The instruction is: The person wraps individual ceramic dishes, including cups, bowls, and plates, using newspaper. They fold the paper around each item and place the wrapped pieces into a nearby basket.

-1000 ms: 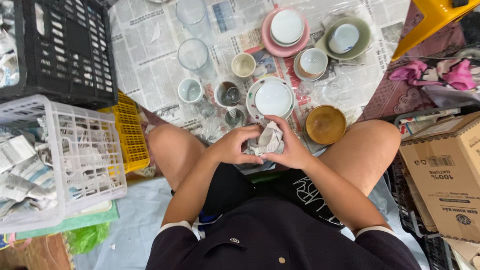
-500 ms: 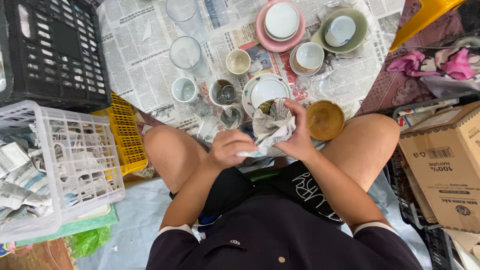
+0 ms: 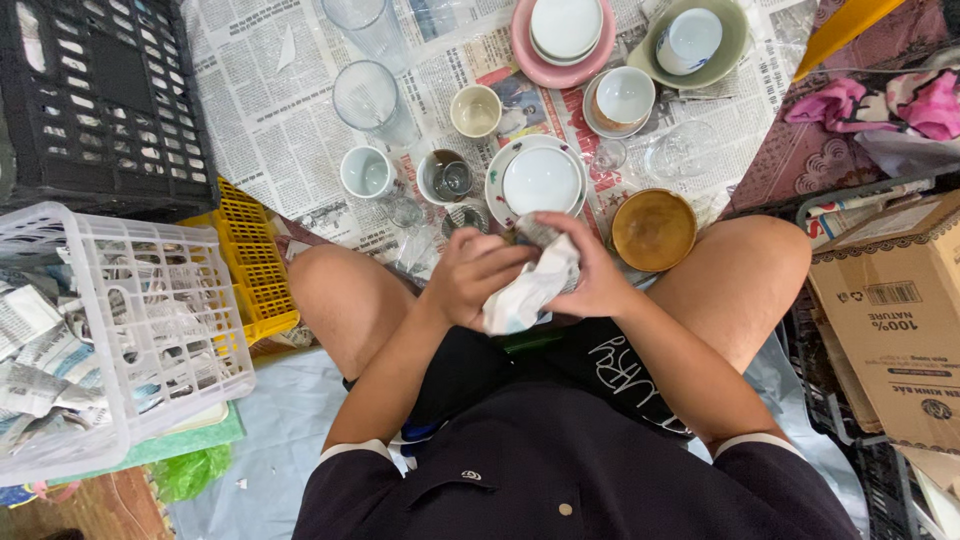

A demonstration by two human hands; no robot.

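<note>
Paper-wrapped item point(image 3: 530, 285) above the lap, between the knees | left hand point(image 3: 475, 275) and right hand point(image 3: 595, 280) both curled round it, pressing paper in | best kept snug, folds tucked | far: white plate point(image 3: 541, 180), brown bowl point(image 3: 654, 229) on newspaper point(image 3: 260, 100)

1. The scene is bright and evenly lit by soft, diffuse light with no harsh shadows.
2. Faint shadows sit beneath the white plate point(image 3: 541, 180) and the brown bowl point(image 3: 654, 229).
3. Mild glare shows on the drinking glasses point(image 3: 368, 95).
4. Wide-angle distortion bends the black crate point(image 3: 100, 100) and cardboard box point(image 3: 890, 320) at the edges.
5. Focus is sharp throughout; the hands show little blur.
</note>
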